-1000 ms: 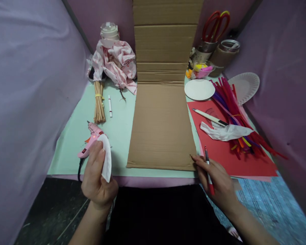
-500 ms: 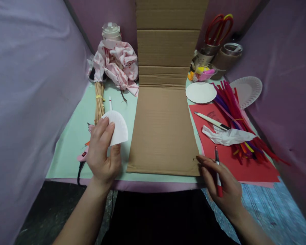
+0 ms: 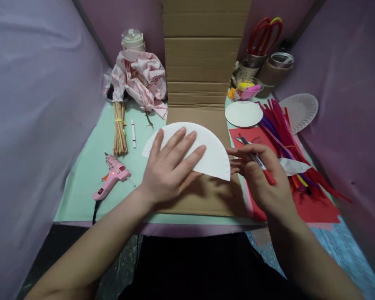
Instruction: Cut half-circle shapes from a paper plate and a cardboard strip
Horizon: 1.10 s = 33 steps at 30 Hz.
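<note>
White paper, cut as a half plate, sits at the centre of the frame, over the brown cardboard. The left hand spreads its fingers wide across the top, with the thumb at the lower edge and seemingly tucked under, so the grip looks like a loose, flat pinch. The right hand, right of centre, has a pen closed between thumb and fingers; its other fingertips are just beside the plate's right edge, and whether they touch it I cannot tell.

With such a light hold, the plate could slip or turn, and a push on its right side might bend the thin rim. The pen's far end points up and left; if it is uncapped, a careless turn of the wrist could leave a stray mark on the red paper or the plate. A knife lies partly behind the right hand, so a backward sweep could meet its tip. At left, the glue gun shows a small orange light and may be hot; the left forearm could catch it or its cord if it swings outward.
</note>
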Tool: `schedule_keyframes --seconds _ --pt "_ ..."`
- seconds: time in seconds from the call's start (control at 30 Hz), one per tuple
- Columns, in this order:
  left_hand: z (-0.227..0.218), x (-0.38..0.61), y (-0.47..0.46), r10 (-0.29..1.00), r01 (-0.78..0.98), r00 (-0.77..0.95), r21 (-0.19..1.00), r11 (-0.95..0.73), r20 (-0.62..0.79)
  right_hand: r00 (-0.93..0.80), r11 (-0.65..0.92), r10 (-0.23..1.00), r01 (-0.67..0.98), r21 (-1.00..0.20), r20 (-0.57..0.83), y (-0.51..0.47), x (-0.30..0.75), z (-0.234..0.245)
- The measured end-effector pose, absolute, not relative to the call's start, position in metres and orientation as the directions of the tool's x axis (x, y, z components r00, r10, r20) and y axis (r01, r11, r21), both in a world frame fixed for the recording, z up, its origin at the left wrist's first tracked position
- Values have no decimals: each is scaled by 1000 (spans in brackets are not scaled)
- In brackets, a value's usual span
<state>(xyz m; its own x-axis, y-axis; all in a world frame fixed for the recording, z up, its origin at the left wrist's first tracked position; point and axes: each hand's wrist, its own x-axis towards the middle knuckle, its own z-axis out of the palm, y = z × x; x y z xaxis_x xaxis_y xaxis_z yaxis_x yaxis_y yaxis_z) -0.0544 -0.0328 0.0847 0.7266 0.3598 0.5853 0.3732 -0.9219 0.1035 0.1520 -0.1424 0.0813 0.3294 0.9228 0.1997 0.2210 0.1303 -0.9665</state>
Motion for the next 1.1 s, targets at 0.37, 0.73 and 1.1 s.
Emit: schedule_keyframes --seconds 0.37,0.73,1.1 --pt "71 -37 -29 217 197 798 96 -976 562 478 41 871 150 -988 109 -111 157 62" --pt "49 -66 -8 642 520 425 408 -750 638 561 2 824 140 -990 81 -102 178 37" --pt "36 -65 -1 786 588 428 523 -617 446 522 -18 853 66 -998 19 -101 173 34"
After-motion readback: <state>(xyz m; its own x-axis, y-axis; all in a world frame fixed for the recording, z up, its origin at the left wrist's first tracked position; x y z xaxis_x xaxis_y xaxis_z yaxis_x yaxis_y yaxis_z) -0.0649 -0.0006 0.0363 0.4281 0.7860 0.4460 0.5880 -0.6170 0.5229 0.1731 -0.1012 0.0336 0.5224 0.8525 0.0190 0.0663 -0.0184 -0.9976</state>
